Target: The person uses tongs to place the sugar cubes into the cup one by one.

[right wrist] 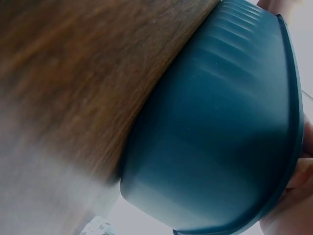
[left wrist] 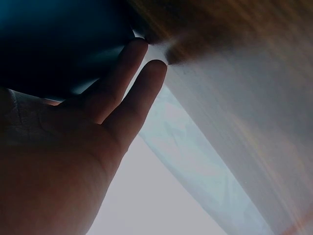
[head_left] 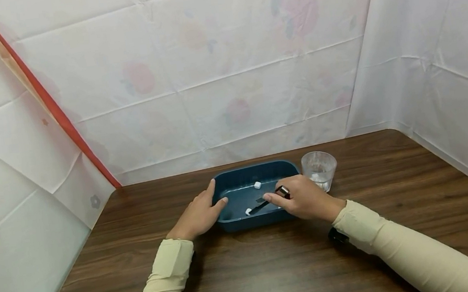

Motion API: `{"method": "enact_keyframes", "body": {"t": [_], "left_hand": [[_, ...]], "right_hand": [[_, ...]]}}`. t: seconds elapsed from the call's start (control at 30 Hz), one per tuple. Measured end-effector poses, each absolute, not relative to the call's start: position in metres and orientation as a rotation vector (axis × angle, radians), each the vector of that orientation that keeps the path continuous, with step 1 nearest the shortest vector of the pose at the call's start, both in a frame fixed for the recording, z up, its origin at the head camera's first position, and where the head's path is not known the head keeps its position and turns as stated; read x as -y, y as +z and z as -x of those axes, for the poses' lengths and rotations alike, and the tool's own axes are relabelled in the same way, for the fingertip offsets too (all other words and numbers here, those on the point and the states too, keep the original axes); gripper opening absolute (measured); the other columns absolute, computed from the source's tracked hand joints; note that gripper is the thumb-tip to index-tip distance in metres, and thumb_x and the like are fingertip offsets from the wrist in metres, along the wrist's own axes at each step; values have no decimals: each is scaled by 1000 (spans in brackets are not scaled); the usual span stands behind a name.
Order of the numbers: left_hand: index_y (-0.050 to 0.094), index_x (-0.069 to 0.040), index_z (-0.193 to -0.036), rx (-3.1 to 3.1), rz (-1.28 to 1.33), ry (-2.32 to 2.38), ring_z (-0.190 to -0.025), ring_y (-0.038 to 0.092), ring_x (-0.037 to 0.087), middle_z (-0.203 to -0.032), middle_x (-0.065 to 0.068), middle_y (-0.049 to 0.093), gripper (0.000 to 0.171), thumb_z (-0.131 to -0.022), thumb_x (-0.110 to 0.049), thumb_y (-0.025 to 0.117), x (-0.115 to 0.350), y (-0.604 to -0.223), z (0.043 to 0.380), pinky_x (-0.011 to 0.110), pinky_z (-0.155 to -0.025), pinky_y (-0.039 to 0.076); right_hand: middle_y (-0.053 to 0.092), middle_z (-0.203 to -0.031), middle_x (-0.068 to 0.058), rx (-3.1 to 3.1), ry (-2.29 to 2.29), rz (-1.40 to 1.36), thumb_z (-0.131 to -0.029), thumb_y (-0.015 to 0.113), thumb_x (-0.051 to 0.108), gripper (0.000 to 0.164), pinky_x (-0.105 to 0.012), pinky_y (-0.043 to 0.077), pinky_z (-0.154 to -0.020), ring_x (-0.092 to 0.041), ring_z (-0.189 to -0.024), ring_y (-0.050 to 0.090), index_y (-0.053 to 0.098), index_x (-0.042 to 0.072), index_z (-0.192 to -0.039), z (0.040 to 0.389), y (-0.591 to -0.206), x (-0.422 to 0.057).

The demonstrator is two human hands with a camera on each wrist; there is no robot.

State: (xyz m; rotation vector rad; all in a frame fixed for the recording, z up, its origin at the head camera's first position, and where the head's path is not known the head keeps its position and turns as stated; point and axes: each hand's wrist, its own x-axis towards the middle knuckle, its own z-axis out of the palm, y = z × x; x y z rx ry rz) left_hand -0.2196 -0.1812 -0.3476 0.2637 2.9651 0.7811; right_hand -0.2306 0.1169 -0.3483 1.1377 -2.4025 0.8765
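Cube (head_left: 247,211) possibly slipping if black tool (head_left: 259,206) is angling badly

Left hand (head_left: 198,215) is bracing left end of tray (head_left: 249,223), fingers extended, not clamping; slackening could be letting it slide. Over tray floor, tool is pointing left and nearward, long axis running diagonally; right hand (head_left: 309,198) is gripping its handle. Wrist bump could be tipping glass (head_left: 322,168).

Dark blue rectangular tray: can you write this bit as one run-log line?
left hand: holds tray | right hand: holds thin black tool, tip by small white cube | clear round cup: right of tray
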Motion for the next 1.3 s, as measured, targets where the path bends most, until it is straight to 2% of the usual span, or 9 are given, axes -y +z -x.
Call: {"method": "enact_keyframes", "body": {"t": [0.57,0.97,1.3], "left_hand": [[11,-9,-162,-2956,-247,788,-144,33,39,-159,20,31,77,-104,-45,48,180,-351,220,58,-113,31],[11,-9,-162,-2964,-249,803,-144,34,39,-159,20,31,78,-104,-45,48,181,-349,221,59,-112,31],[11,-9,-162,-2957,-245,800,-144,34,39,-160,20,31,78,-104,-45,48,180,-349,221,59,-112,31]], "right_hand": [[44,-60,14,2440,831,-1101,-97,66,40,35,-22,38,-46,-2,-53,42,56,24,-69,227,-350,-115],[37,-58,11,2376,784,-1041,-98,65,38,42,-23,32,-46,-3,-50,36,48,23,-64,234,-350,-117],[40,-60,13,2340,869,-1101,-98,67,34,34,-22,34,-46,-2,-52,39,52,23,-68,225,-348,-113]]}}
